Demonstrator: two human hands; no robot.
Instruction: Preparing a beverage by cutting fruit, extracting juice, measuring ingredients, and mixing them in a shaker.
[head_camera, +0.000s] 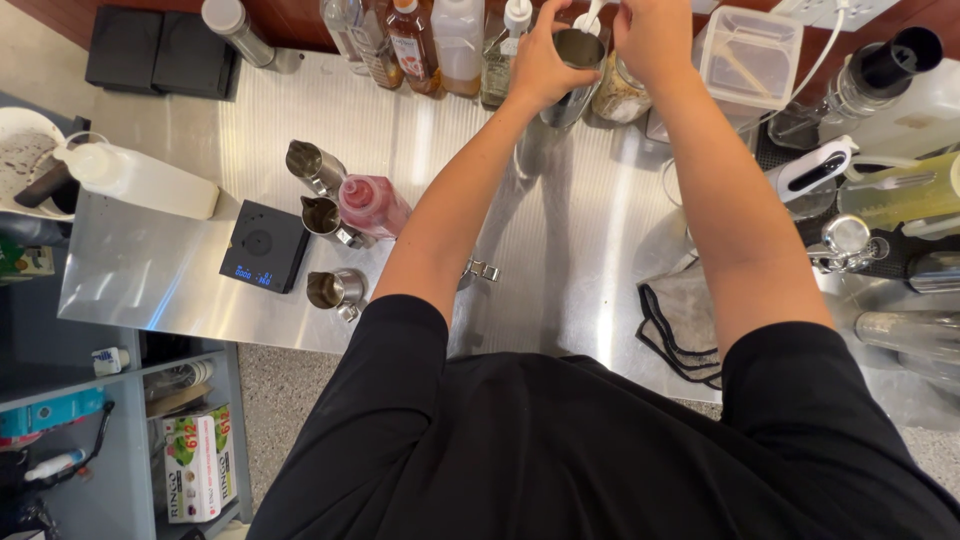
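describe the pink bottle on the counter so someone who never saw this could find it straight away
Start at the steel counter and find the small black digital scale near its left front edge. Just right of the scale stand three small steel pitchers in a column, and the pink squeeze bottle lies on its side against the upper two. It is the only pink thing there; its neighbours are bare metal.

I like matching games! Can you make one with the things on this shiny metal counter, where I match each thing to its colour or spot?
Things:
1. square digital scale
2. squeeze bottle lying flat
3. metal cup
4. folded cloth

Matches:
A. in the left hand
B. black
C. pinkish red
D. grey with black edge, by the right arm

Pairs: 1-B, 2-C, 3-A, 4-D
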